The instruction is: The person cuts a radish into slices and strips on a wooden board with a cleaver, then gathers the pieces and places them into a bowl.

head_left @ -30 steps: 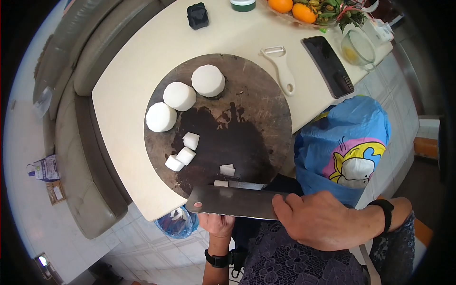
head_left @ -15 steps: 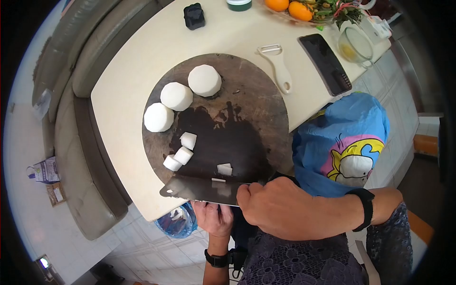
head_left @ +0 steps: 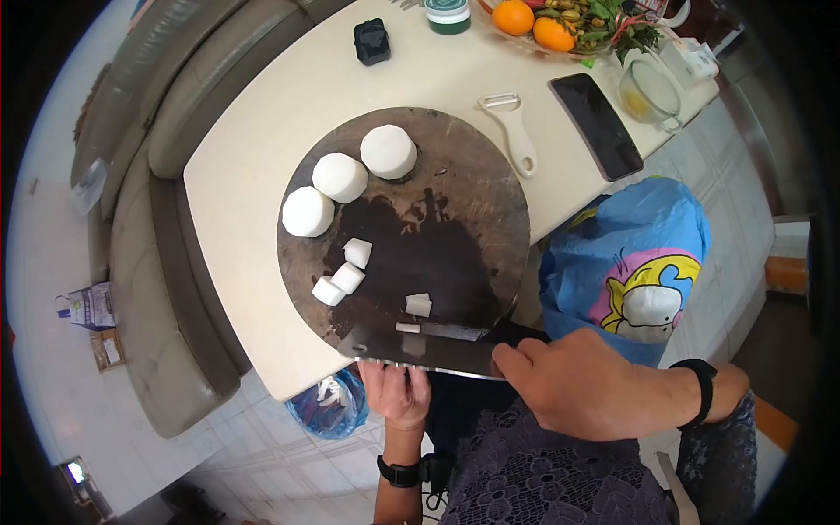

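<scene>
My right hand (head_left: 577, 381) grips the handle of a cleaver (head_left: 429, 352), its wide blade reaching left across the near edge of the round wooden chopping board (head_left: 477, 175). Behind the blade, my left hand (head_left: 398, 394) has its fingers curled; what they hold, if anything, is hidden. Just beyond the blade lie thin white slices (head_left: 418, 304) and a small white strip (head_left: 408, 328). Several small white chunks (head_left: 348, 278) sit on the board's left. Along its far left rim stand three thick peeled rounds (head_left: 339, 178), which look like white radish.
A peeler (head_left: 516, 136) and a phone (head_left: 598, 125) lie right of the board. Farther back are a black object (head_left: 372, 41), a green-based jar (head_left: 448, 17), oranges (head_left: 554, 35) and a glass cup (head_left: 649, 92). A lined bin (head_left: 328, 411) stands below the table edge.
My right hand and the cleaver have shifted right, drawing the blade away from the left side. The view has tilted slightly. My left hand stays behind the blade.
</scene>
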